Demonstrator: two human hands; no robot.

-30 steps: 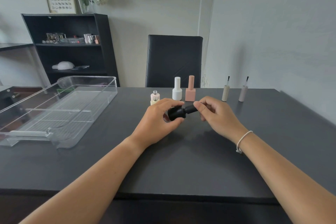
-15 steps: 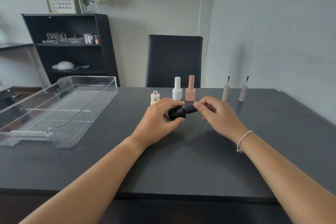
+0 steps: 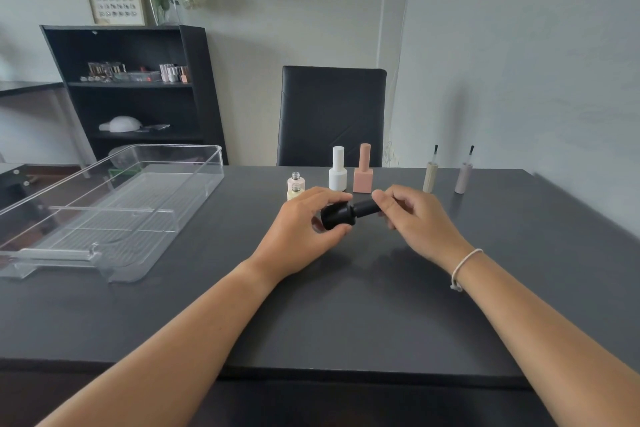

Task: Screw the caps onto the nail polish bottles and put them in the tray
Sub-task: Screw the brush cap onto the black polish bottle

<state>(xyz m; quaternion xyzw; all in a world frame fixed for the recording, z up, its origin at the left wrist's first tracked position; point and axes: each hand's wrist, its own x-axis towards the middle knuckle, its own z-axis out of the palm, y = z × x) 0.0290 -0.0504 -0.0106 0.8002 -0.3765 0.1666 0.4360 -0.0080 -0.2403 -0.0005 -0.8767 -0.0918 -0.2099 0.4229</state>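
My left hand (image 3: 304, 232) grips the body of a black nail polish bottle (image 3: 337, 216), held tilted above the dark table (image 3: 346, 305). My right hand (image 3: 415, 222) pinches its black cap (image 3: 365, 208), which sits on the bottle neck. Behind them stand a capped white bottle (image 3: 337, 170) and a capped pink bottle (image 3: 363, 170). Two small uncapped bottles, pink (image 3: 295, 181) and yellow (image 3: 295, 192), stand at their left. Two loose caps with brushes pointing up, beige (image 3: 430, 175) and mauve (image 3: 463, 177), stand at the right. The clear tray (image 3: 194, 191) lies at the left, holding no bottles.
A black chair (image 3: 332, 114) stands behind the table's far edge. A black shelf (image 3: 138, 94) with small items stands against the back wall at the left. A wall runs close along the table's right side.
Almost nothing differs; both hands stay on the black bottle and cap at the same spot.
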